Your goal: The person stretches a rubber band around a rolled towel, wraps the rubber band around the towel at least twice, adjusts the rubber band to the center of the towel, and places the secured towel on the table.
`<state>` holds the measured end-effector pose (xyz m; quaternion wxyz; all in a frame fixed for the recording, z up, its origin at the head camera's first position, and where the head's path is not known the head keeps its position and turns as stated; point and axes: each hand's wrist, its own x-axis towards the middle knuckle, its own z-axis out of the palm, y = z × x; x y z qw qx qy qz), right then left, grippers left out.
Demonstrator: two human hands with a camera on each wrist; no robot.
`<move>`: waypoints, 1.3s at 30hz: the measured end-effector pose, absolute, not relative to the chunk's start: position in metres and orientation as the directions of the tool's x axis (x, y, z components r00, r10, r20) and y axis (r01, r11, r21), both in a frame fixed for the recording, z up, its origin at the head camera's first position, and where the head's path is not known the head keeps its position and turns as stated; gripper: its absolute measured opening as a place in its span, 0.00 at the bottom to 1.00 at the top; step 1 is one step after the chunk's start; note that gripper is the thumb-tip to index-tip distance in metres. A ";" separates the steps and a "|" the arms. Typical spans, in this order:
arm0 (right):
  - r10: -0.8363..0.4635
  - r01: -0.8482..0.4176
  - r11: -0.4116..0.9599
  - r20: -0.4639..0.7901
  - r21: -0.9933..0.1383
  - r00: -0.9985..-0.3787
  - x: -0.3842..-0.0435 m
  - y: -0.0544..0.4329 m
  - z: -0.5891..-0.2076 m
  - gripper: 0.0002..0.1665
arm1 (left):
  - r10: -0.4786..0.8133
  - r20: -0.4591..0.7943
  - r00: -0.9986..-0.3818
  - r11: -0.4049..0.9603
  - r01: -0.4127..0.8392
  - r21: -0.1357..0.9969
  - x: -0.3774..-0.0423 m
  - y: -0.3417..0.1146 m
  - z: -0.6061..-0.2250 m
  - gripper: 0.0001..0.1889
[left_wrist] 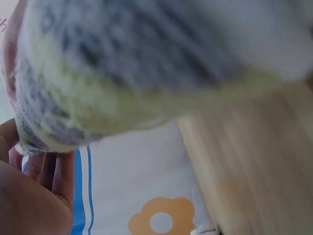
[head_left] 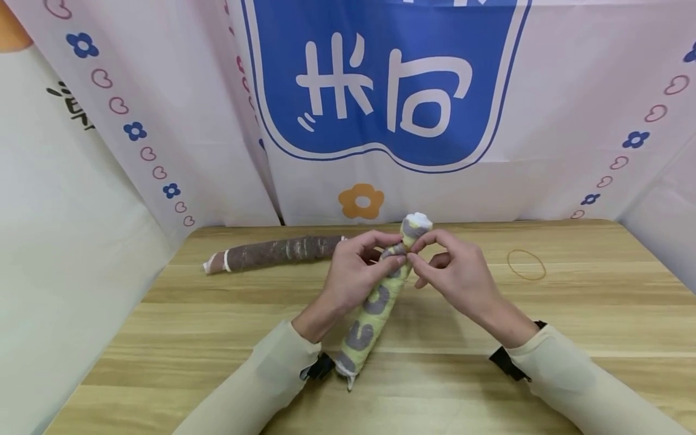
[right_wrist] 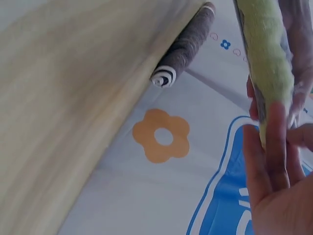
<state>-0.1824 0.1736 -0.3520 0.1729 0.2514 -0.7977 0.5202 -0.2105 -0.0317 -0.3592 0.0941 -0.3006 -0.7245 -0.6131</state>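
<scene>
A rolled towel, yellow-green with grey patches, slants up from the table in the head view. Its white upper end points away from me, and it narrows where my fingertips meet. My left hand holds it near that end, thumb on top. On the opposite side, my right hand pinches at the narrowed part with thumb and forefinger; whether a thin band lies under the fingertips is hard to see. The left wrist view shows the towel close up and blurred. In the right wrist view, fingers lie against it.
Behind my left hand lies a dark brown rolled towel with a white stripe near one end. A loose rubber band rests on the wooden table at the right. A printed cloth hangs along the table's back edge.
</scene>
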 end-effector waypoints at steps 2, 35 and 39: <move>-0.247 -0.564 0.343 0.507 -0.751 -0.826 -0.184 0.177 -0.350 0.09 | 0.343 0.507 -0.791 0.071 0.560 0.826 -0.212 -0.032 -0.359 0.14; -0.454 -0.368 0.245 0.230 -0.897 -0.861 -0.202 0.196 -0.347 0.02 | 0.311 0.591 -0.745 0.267 0.665 0.698 -0.211 -0.024 -0.359 0.12; -0.448 -0.359 0.249 0.222 -0.899 -0.866 -0.201 0.194 -0.349 0.03 | 0.312 0.600 -0.737 0.296 0.675 0.676 -0.210 -0.024 -0.360 0.12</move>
